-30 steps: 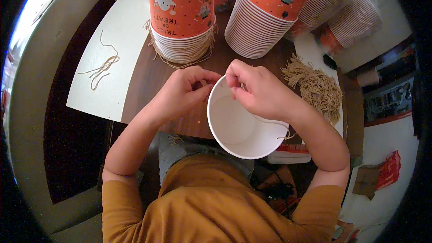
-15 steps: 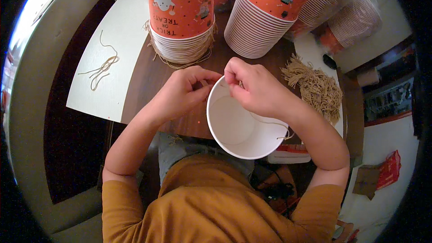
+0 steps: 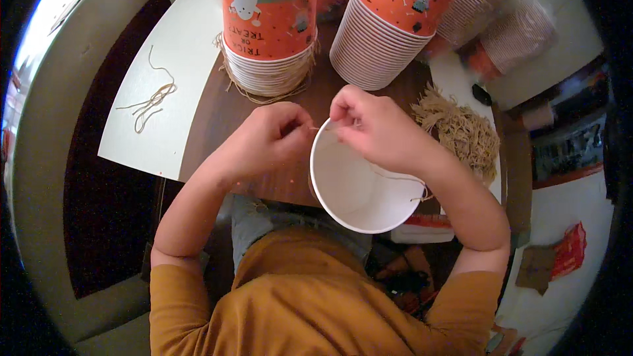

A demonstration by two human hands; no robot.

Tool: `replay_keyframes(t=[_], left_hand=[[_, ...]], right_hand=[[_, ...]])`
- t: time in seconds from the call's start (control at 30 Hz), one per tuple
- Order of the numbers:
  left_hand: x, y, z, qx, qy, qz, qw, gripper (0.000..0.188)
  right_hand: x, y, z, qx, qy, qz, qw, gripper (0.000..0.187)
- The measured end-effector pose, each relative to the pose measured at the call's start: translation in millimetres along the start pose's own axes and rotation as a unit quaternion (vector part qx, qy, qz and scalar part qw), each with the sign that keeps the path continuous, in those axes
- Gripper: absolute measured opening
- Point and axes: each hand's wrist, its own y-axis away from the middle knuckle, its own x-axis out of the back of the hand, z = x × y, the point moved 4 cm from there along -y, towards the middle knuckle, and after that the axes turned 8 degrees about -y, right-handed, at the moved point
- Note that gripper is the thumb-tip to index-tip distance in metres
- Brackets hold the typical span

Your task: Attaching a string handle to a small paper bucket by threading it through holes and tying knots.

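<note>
1. My left hand and right hand meet at the far rim of the white bucket, both pinching a thin string there, seemingly to feed it through the wall.
2. The bucket lies tilted toward me at the table edge, mouth open for access.
3. Beyond stand two bucket stacks; a twine heap lies right, within reach.

Little moves between frames. Your right hand now sits slightly higher on the far rim of the white paper bucket, fingertips pinched closer to your left hand. The thin tan twine strand now hangs slack across the bucket's inside toward its right rim. Bucket tilt shifts only marginally.
</note>
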Motion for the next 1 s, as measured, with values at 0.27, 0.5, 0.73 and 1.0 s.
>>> replay_keyframes(t=[0.27, 0.5, 0.73, 1.0], left_hand=[[8.1, 1.5, -6.0, 0.068, 0.298, -0.017, 0.952, 0.01], [-5.0, -8.3, 7.1, 0.018, 0.297, -0.036, 0.954, 0.013], [-15.5, 2.3, 9.1, 0.03, 0.311, -0.064, 0.948, 0.012], [-28.9, 18.9, 12.4, 0.053, 0.311, -0.036, 0.948, 0.017]], right_hand=[[19.0, 3.5, -16.2, -0.011, 0.104, -0.063, 0.993, 0.012], [14.9, -8.8, -47.9, 0.115, 0.057, -0.148, 0.981, 0.011], [-0.2, -30.0, -41.2, 0.036, -0.103, -0.217, 0.97, 0.012], [7.1, -41.2, -27.5, 0.04, -0.115, -0.18, 0.976, 0.017]])
